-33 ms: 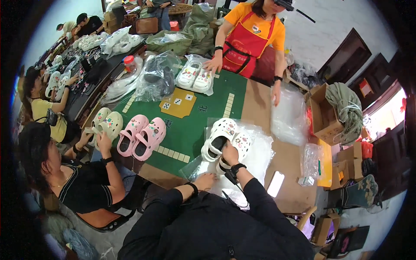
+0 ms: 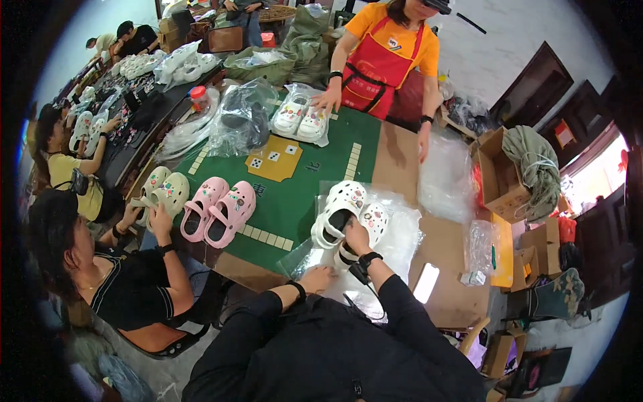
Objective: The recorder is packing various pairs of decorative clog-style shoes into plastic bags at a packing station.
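A pair of white clogs with coloured charms lies on a clear plastic bag at the near edge of the green mat. My right hand, with a black watch on its wrist, grips the heel end of the white clogs between the two shoes. Just nearer to me, my left hand rests on the near edge of the plastic bag with its fingers curled on the film. Both my sleeves are black.
Pink clogs lie left on the mat. A seated person on the left holds pale green clogs. Across the table a person in a red apron touches bagged white clogs. A phone and cardboard boxes are on the right.
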Action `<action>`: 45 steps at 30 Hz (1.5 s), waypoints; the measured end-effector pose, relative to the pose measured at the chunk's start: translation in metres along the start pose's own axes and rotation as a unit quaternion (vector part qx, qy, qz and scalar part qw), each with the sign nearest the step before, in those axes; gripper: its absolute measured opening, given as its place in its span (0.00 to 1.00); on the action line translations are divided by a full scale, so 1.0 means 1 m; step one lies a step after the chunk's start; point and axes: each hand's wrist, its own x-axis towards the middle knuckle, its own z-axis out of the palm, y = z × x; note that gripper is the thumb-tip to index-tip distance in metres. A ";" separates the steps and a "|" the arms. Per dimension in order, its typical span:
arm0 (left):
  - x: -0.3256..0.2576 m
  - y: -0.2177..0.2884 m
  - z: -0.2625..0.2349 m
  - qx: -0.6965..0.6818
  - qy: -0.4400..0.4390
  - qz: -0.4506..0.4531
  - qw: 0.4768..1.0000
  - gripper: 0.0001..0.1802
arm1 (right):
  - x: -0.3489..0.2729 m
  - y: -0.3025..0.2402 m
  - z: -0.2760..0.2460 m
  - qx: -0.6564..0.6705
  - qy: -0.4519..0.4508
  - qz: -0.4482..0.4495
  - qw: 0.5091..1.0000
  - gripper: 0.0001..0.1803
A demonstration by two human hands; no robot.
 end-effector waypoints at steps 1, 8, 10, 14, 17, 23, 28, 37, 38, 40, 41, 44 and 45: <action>0.001 0.001 -0.005 -0.015 0.004 -0.008 1.000 0.27 | 0.001 0.009 -0.003 0.019 0.005 0.001 1.000 0.25; 0.011 0.004 -0.014 -0.028 0.034 -0.014 0.999 0.16 | -0.006 0.051 -0.033 0.343 0.013 -0.019 0.939 0.24; 0.013 0.003 -0.030 -0.001 0.005 -0.017 1.000 0.12 | -0.021 0.047 -0.053 0.450 -0.003 -0.005 0.893 0.25; 0.028 -0.030 -0.042 0.034 0.226 -0.073 0.971 0.06 | -0.064 0.020 -0.124 0.399 0.020 0.038 0.916 0.25; 0.066 -0.046 -0.095 -0.038 0.252 -0.185 0.949 0.07 | -0.082 0.046 -0.159 0.473 0.081 0.015 0.877 0.25; 0.112 -0.099 -0.173 -0.078 0.462 -0.210 0.858 0.09 | -0.081 0.064 -0.193 0.452 0.161 0.021 0.877 0.23; 0.170 -0.117 -0.195 -0.066 0.424 -0.212 0.878 0.12 | -0.066 0.088 -0.207 0.378 0.186 0.014 0.907 0.23; 0.171 -0.130 -0.176 -0.267 0.267 -0.144 0.915 0.34 | 0.016 0.036 -0.181 0.362 0.114 0.063 0.923 0.24; 0.169 -0.128 -0.171 -0.270 0.266 -0.138 0.915 0.34 | 0.033 0.045 -0.174 0.331 0.132 0.059 0.933 0.24; 0.149 -0.136 -0.152 -0.232 0.234 -0.150 0.932 0.31 | 0.073 0.037 -0.162 0.291 0.121 0.007 0.949 0.25; 0.138 -0.140 -0.142 -0.233 0.236 -0.158 0.930 0.31 | 0.091 0.028 -0.158 0.226 0.122 0.015 0.966 0.25; 0.096 -0.146 -0.117 -0.225 0.225 -0.182 0.930 0.26 | 0.147 -0.010 -0.140 0.130 0.132 0.029 0.982 0.24; 0.086 -0.144 -0.114 -0.244 0.200 -0.171 0.933 0.24 | 0.171 -0.004 -0.134 0.151 0.113 0.043 0.981 0.25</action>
